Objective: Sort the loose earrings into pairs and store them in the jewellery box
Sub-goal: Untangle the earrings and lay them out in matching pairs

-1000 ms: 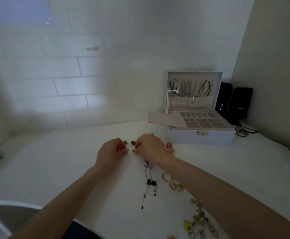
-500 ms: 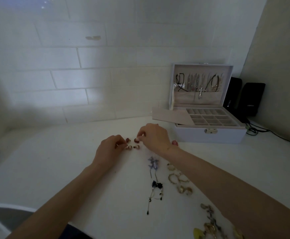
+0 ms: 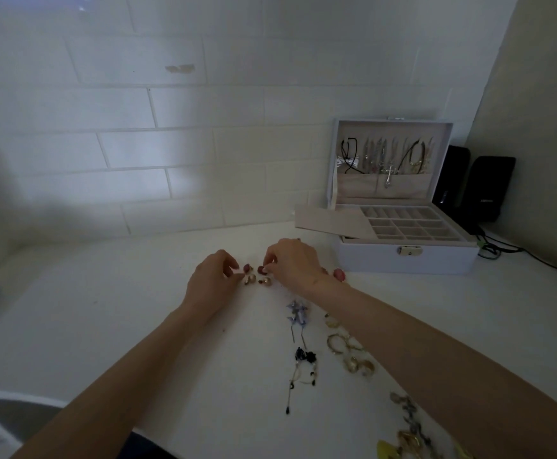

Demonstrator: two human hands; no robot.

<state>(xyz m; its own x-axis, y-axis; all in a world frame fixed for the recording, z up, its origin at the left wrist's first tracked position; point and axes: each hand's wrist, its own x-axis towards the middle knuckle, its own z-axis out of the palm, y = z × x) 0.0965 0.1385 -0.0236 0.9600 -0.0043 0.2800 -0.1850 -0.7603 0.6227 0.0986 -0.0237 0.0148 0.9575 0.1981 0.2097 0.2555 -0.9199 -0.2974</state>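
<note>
Mid-table, left hand (image 3: 214, 283) and right hand (image 3: 292, 265) flank two gold studs (image 3: 250, 279) laid together for pairing; grips: cannot tell.

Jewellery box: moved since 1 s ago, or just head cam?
No. The jewellery box keeps its place beside the black speakers; both shift together in frame, so the camera moved.
</note>
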